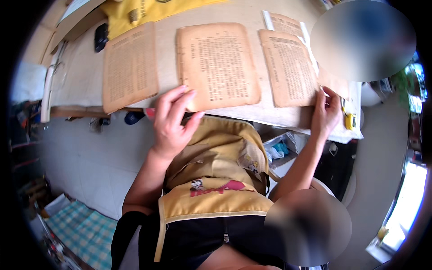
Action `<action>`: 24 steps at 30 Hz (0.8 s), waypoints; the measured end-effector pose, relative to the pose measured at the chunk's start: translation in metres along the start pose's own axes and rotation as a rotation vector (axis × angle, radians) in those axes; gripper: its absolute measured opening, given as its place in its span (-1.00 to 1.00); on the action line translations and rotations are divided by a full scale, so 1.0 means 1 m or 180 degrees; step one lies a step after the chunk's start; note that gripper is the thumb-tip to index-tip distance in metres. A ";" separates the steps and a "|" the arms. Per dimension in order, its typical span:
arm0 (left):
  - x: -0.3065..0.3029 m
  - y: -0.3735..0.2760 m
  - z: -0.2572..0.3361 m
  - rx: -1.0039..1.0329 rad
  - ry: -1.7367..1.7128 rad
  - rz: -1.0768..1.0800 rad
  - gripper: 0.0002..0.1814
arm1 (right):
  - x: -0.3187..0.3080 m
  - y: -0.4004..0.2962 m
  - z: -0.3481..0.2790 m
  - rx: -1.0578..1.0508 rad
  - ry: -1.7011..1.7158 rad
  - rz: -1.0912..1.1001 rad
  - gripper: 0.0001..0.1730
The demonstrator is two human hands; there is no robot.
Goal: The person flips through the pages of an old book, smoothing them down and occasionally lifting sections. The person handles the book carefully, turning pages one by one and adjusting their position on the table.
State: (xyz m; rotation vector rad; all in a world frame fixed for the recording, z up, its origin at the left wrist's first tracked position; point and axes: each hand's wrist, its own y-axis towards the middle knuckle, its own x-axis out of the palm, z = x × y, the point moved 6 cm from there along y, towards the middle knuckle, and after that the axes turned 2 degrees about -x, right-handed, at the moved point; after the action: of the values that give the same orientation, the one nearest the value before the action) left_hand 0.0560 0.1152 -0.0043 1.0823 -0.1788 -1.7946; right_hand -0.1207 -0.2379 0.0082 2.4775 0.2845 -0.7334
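Three aged, browned paper stacks with printed vertical text lie in a row before me. The middle stack [219,67] has worn, rounded corners and a ragged left edge. My left hand [173,118] is at its lower left corner, fingers spread and fingertips at the paper's edge. At the lower right corner of the right stack [290,71], my right hand [326,109] pinches the edge between thumb and fingers. The left stack [131,67] lies apart from both hands, its lower corner reaching over the table's front edge.
Another printed sheet [287,23] with white strips lies behind the right stack. A yellow cloth [121,13] and a black object [101,37] are at the back left of the table [77,81]. A yellow tape measure [350,121] sits by the right edge. A box [281,150] stands below.
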 end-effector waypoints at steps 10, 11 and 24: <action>-0.003 -0.001 0.000 0.0128 0.0285 -0.0120 -0.50 | -0.004 -0.006 -0.011 0.0260 -0.0173 0.0007 -0.74; -0.003 -0.001 0.001 0.0168 0.0308 -0.0118 -0.49 | -0.004 -0.006 -0.011 0.0247 -0.0142 0.0006 -0.74; -0.002 0.000 0.004 0.0147 0.0304 -0.0120 -0.49 | -0.020 0.002 0.003 0.0302 0.0354 0.0016 -0.75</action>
State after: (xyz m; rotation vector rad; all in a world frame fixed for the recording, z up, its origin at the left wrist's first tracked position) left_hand 0.0535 0.1157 -0.0008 1.2088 -0.1435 -1.7755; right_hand -0.1385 -0.2418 0.0182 2.6127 0.2905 -0.6211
